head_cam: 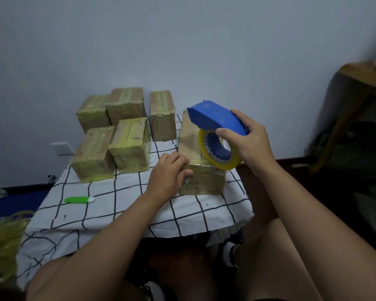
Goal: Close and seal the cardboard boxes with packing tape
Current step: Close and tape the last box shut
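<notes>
A closed cardboard box [201, 180] stands near the right front of the table, its top covered in glossy yellowish tape. My left hand [168, 178] presses on the box's near left top edge, fingers curled over the corner. My right hand [251, 141] grips a blue tape dispenser [216, 120] above the box. Its yellow tape roll [219, 152] touches the box top at the near right edge.
Several taped boxes [129, 144] are grouped at the back left of the checked tablecloth [139, 211], one more box [162, 115] behind the middle. A green utility knife [79, 199] lies at the front left. A heap of used yellow tape [3, 240] sits left of the table. A wooden chair [356, 101] stands at right.
</notes>
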